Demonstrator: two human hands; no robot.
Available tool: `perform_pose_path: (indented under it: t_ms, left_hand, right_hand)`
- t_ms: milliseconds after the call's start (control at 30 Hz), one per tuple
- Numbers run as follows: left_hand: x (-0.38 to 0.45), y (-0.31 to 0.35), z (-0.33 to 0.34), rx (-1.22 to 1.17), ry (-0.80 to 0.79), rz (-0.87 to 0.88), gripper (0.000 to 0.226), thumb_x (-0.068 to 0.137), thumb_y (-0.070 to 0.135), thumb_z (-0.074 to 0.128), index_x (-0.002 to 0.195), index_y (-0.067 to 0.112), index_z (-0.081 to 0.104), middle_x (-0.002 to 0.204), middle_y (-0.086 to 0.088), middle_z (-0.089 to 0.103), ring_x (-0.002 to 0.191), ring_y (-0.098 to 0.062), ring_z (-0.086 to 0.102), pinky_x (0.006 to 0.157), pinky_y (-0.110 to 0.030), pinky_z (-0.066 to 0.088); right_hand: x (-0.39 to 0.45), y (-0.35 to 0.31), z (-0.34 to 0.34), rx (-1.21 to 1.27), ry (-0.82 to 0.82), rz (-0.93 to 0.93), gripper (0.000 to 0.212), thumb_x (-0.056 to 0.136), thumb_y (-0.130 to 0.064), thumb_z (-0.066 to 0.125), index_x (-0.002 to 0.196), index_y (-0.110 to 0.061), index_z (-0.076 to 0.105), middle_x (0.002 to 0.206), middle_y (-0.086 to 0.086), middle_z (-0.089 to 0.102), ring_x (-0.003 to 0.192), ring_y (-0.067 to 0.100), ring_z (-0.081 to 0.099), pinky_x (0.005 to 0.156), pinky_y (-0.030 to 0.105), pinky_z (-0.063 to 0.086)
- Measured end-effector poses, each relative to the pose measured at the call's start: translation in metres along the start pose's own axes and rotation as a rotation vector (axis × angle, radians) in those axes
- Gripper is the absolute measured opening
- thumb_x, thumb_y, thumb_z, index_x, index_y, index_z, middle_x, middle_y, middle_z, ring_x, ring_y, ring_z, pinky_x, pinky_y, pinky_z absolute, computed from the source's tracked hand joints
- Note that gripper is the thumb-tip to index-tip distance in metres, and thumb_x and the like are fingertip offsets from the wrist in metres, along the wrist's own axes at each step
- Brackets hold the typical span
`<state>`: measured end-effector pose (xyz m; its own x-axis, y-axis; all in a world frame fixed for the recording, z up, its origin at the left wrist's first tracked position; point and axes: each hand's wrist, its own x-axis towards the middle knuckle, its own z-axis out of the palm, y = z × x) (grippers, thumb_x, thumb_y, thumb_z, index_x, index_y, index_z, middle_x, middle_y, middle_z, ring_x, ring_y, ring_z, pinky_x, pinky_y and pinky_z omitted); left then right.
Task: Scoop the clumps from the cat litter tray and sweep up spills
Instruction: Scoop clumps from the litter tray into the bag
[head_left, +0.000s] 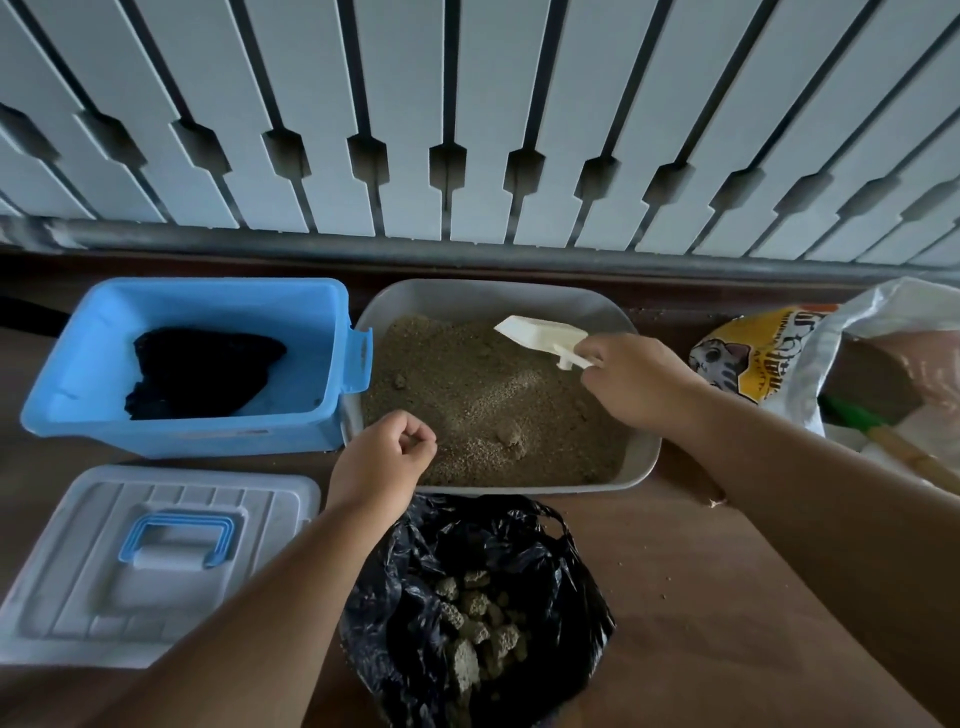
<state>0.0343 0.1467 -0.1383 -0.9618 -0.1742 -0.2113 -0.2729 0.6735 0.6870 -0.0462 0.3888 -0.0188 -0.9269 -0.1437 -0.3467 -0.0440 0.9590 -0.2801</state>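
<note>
White slatted railing (467, 130) backs a brown floor (701, 571) where a grey litter tray (641, 460) sits, filled with sandy litter (467, 395) and one clump (509, 431) near its front edge. Over the tray's far right part, the right hand (634, 384) grips a white scoop (543, 335) by the handle. At the tray's near left corner, the left hand (382, 460) hovers with fingers curled, holding nothing visible. Just in front of the tray, a black bag (415, 597) holds clumps (475, 618). A blue bin (208, 431) and its lid (78, 597) lie left.
</note>
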Motion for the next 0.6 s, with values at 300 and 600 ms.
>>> perform_pose_path:
  t_ms: [300, 600]
  left_hand:
    - [-0.007, -0.001, -0.001, -0.042, -0.016, 0.036, 0.005, 0.09, 0.03, 0.065, 0.087, 0.033, 0.062, 0.075, 0.013, 0.063, 0.062, -0.002, 0.056, 0.056, -0.022, 0.039]
    - [-0.003, -0.005, -0.003, -0.03, -0.068, 0.055, 0.006, 0.088, 0.031, 0.064, 0.084, 0.034, 0.061, 0.071, 0.012, 0.062, 0.064, -0.003, 0.058, 0.057, -0.022, 0.04]
  right_hand:
    - [0.028, -0.062, 0.024, -0.16, 0.005, -0.18, 0.037, 0.099, -0.019, 0.042, 0.128, -0.033, 0.061, 0.106, -0.001, 0.069, 0.086, 0.019, 0.064, 0.066, 0.03, 0.05]
    - [0.036, -0.098, 0.052, -0.512, -0.174, -0.221, 0.045, 0.09, -0.002, 0.052, 0.131, -0.019, 0.06, 0.095, -0.002, 0.065, 0.079, 0.019, 0.062, 0.055, 0.031, 0.041]
